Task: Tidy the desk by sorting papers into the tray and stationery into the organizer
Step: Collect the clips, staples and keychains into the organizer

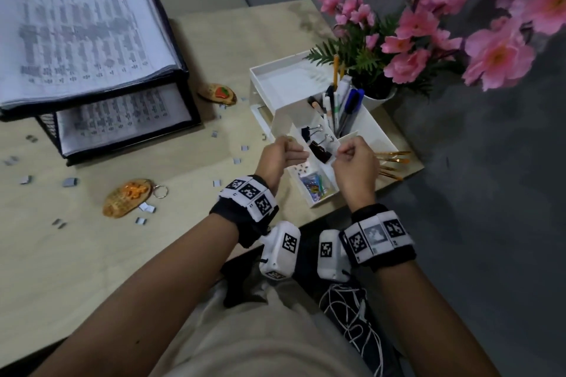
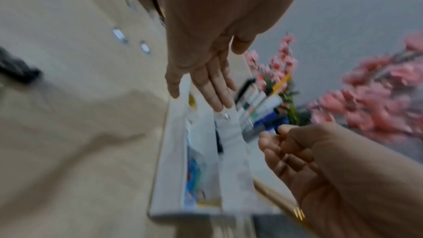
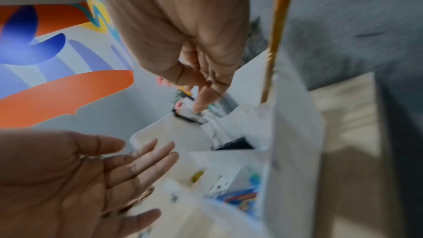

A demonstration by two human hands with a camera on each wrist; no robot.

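Both hands over the white organizer [image 1: 324, 193] at the desk's [image 1: 92, 254] right edge: left hand [image 1: 283, 154] flat-fingered, empty; right hand [image 1: 355, 162] loosely curled (contents impossible to tell). Papers [image 1: 76, 30] stacked in the black tray [image 1: 183, 70].

Pretty dim overall in the head view, soft indoor light with a muted, slightly grey cast and no real glare anywhere. The pale wooden desk top [image 1: 92, 254] only gets faint, diffuse shadows, and the near edge falls off dark. Wide-angle bending is obvious: the black mesh paper tray [image 1: 128, 144] at far left bows outward, and the print on its sheets is smeared and unreadable. The pink artificial flowers [image 1: 428, 24] at far right look soft. Both wrist views are brighter but badly motion-blurred; the white plastic desk organizer [image 2: 169, 178] streaks, and the left hand [image 3: 68, 178] and right hand [image 2: 332, 178] are mushy at the edges.
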